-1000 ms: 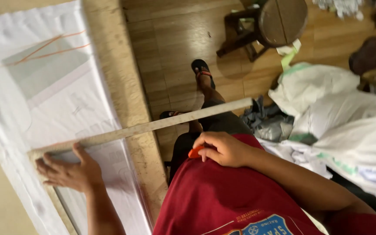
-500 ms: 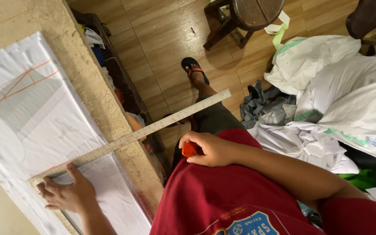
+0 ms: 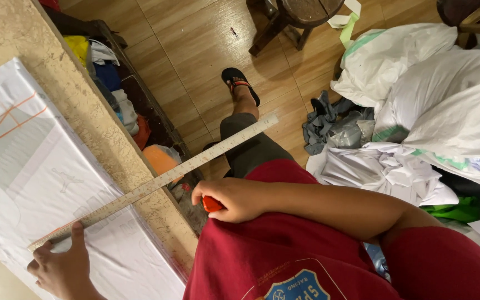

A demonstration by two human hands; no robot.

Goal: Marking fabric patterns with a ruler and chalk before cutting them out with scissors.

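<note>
A long wooden ruler [image 3: 156,180] is pinned at its near end under the spread fingers of the left hand [image 3: 62,266], which is pressed flat on white fabric [image 3: 34,178] laid over a worn wooden tabletop [image 3: 84,111]. Compared with a second ago, the ruler is seen swung to a steeper angle, and its far end now overhangs the table edge well beyond the grip, above the person's knee and a sandalled foot [image 3: 240,83]. The right hand [image 3: 229,200] is closed around a small red-orange marking tool [image 3: 212,204] and is held against a red shirt [image 3: 284,250], apart from the ruler, much where it was before; no line is being drawn at this moment. Orange chalk lines [image 3: 6,122] are visible on the fabric far from the left hand. Past the table edge, just beyond the grip, a shelf of folded cloth [image 3: 112,94] is tucked below. Open wood floor [image 3: 195,50] lies beyond the ruler's free end, with a dark stool [image 3: 295,16] further off and heaped white bags and clothing [image 3: 434,111] crowding the right hand's side.
</note>
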